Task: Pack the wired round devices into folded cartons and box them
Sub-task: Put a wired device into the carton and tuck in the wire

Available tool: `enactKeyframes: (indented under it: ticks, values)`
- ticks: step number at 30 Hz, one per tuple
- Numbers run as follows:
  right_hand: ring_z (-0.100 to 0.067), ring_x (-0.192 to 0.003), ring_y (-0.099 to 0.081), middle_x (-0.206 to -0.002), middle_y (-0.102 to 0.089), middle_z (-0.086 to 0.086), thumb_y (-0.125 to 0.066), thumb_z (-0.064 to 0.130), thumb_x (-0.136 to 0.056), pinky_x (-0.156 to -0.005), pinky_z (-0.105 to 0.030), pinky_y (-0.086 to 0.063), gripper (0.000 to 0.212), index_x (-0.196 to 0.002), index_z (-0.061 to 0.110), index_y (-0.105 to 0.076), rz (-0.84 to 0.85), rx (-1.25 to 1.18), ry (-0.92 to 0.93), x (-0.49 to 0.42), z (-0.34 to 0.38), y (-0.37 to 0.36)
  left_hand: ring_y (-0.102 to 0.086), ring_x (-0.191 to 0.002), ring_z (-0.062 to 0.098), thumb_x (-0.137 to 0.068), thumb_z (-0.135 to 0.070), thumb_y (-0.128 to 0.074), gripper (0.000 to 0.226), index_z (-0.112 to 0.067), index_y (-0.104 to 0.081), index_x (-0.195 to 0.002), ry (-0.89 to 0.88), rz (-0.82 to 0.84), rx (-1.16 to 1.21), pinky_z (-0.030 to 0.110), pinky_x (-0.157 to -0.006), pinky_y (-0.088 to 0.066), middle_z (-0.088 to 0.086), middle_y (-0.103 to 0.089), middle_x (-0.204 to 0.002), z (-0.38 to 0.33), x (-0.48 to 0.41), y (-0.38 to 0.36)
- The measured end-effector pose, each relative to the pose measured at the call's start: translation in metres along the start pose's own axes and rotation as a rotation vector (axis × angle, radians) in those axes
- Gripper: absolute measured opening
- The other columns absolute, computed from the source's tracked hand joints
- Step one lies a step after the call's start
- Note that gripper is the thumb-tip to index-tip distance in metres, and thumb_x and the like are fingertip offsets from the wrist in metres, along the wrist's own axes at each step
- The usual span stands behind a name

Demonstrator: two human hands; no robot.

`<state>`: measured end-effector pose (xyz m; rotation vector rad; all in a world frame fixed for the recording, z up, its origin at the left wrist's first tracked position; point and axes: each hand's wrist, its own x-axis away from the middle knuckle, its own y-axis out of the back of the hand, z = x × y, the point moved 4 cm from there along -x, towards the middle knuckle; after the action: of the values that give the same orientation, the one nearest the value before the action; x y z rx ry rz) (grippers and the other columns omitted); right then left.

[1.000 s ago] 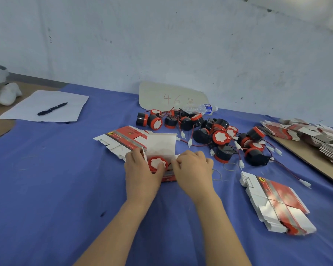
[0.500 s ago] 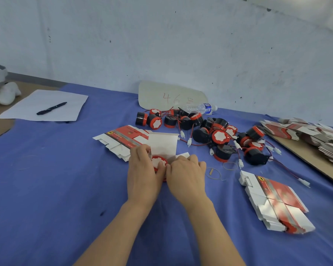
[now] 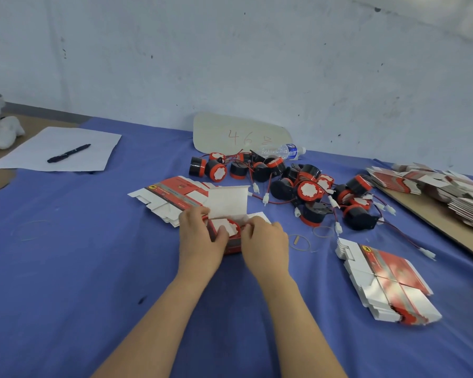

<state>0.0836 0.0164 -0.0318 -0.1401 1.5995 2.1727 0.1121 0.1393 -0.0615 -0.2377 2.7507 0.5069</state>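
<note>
In the head view we see a small red and white cardboard carton (image 3: pixel 232 248) standing near the middle of the blue-clothed bench (image 3: pixel 93 268), held between both hands. The left hand (image 3: pixel 202 241) grips the carton's left side. Its fingers curl round the wall and its thumb presses a small white side flap down over the red-rimmed, white-faced round device (image 3: pixel 236 227) sitting inside. The right hand (image 3: pixel 265 241) has its fingers curled at the carton's right side, with the fingertips pinching the flap there. The carton's tall white lid flap (image 3: pixel 227 203) stands upright just behind the hands. A stack of flat red and white carton blanks (image 3: pixel 170 195) lies beside it, on the side of the left hand. Towards the far edge sprawls a heap of black and red wired round devices (image 3: pixel 306 192). We see a second stack of flat blanks (image 3: pixel 388 282) lying near the right edge.
</note>
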Motion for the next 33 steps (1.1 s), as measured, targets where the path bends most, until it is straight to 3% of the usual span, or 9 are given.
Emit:
enactKeyframes:
  ticks: [5,9,11,13,16,18,22,27,33]
  values:
    - [-0.022,-0.093,-0.041,-0.099,-0.050,-0.005,-0.037,0.024,-0.097,-0.076,-0.029,-0.035,0.027,-0.090,0.012,-0.061,-0.057,0.045,-0.028,-0.002,0.004,-0.005,-0.043,-0.129,0.019,-0.089,-0.007,-0.061,0.066,-0.015,-0.028,-0.145,0.043,0.098,0.122,0.039,-0.105,-0.042,0.001,-0.041,-0.144,-0.001,-0.001,-0.005]
    - [-0.022,-0.105,-0.040,-0.114,-0.043,-0.004,-0.048,0.023,-0.095,-0.082,-0.022,-0.035,0.026,-0.091,0.008,-0.069,-0.079,-0.144,-0.023,-0.003,-0.011,-0.006,-0.051,-0.115,0.016,-0.089,-0.010,-0.059,0.045,-0.023,-0.040,-0.128,-0.044,0.080,0.072,0.020,-0.083,-0.044,-0.004,-0.050,-0.132,-0.004,0.003,-0.005]
    - [-0.023,-0.121,-0.032,-0.139,-0.033,-0.003,-0.054,0.023,-0.094,-0.086,-0.018,-0.027,0.020,-0.096,0.011,-0.070,-0.065,-0.304,-0.098,-0.004,-0.020,-0.005,-0.054,-0.104,0.014,-0.089,-0.010,-0.058,0.038,-0.030,-0.039,-0.115,-0.049,0.080,0.079,0.017,-0.074,-0.044,-0.005,-0.052,-0.124,-0.005,0.003,-0.006]
    - [-0.021,-0.129,-0.033,-0.147,-0.029,-0.002,-0.056,0.018,-0.093,-0.089,-0.017,-0.028,0.017,-0.106,0.017,-0.066,-0.069,-0.532,-0.162,-0.005,-0.026,-0.002,-0.054,-0.101,0.014,-0.090,-0.010,-0.058,0.037,-0.028,-0.039,-0.117,-0.042,0.077,0.087,0.020,-0.074,-0.044,-0.005,-0.052,-0.124,-0.004,0.003,-0.006]
    - [-0.010,-0.102,-0.057,-0.116,-0.060,0.004,-0.054,0.013,-0.093,-0.078,-0.014,-0.044,0.022,-0.111,0.026,-0.055,-0.133,-0.856,-0.130,-0.004,-0.027,0.003,-0.054,-0.109,0.020,-0.091,-0.011,-0.057,0.046,-0.020,-0.037,-0.131,-0.022,0.085,0.089,0.022,-0.079,-0.044,-0.002,-0.050,-0.131,-0.002,0.002,-0.007]
    - [0.001,-0.087,-0.059,-0.098,-0.066,0.010,-0.054,0.012,-0.093,-0.070,-0.006,-0.043,0.021,-0.108,0.028,-0.053,-0.124,-0.874,-0.060,-0.003,-0.020,0.004,-0.053,-0.113,0.022,-0.091,-0.011,-0.057,0.051,-0.020,-0.033,-0.136,-0.020,0.097,0.092,0.023,-0.081,-0.043,-0.001,-0.048,-0.135,-0.002,0.002,-0.008]
    - [-0.012,-0.103,-0.051,-0.108,-0.057,0.000,-0.057,0.016,-0.093,-0.085,-0.024,-0.048,0.015,-0.107,0.018,-0.061,-0.059,-0.618,-0.002,-0.008,-0.018,-0.009,-0.049,-0.122,0.019,-0.092,-0.012,-0.057,0.057,-0.022,-0.029,-0.140,-0.011,0.103,0.085,0.024,-0.087,-0.043,0.000,-0.045,-0.140,-0.001,0.001,-0.007]
    - [0.002,-0.092,-0.052,-0.115,-0.056,0.005,-0.058,0.029,-0.093,-0.068,0.000,-0.039,0.022,-0.112,0.021,-0.064,0.024,-0.712,-0.050,-0.008,-0.022,-0.014,-0.048,-0.123,0.017,-0.092,-0.013,-0.057,0.058,-0.020,-0.029,-0.142,-0.029,0.089,0.051,0.025,-0.088,-0.044,0.000,-0.043,-0.142,0.000,0.001,-0.006]
    - [-0.002,-0.091,-0.053,-0.110,-0.054,0.005,-0.058,0.029,-0.093,-0.072,-0.007,-0.042,0.020,-0.110,0.021,-0.064,-0.060,-0.657,-0.042,-0.008,-0.018,-0.017,-0.048,-0.123,0.017,-0.092,-0.015,-0.057,0.058,-0.020,-0.029,-0.142,-0.050,0.080,0.014,0.022,-0.086,-0.042,-0.001,-0.042,-0.143,-0.001,0.002,-0.007]
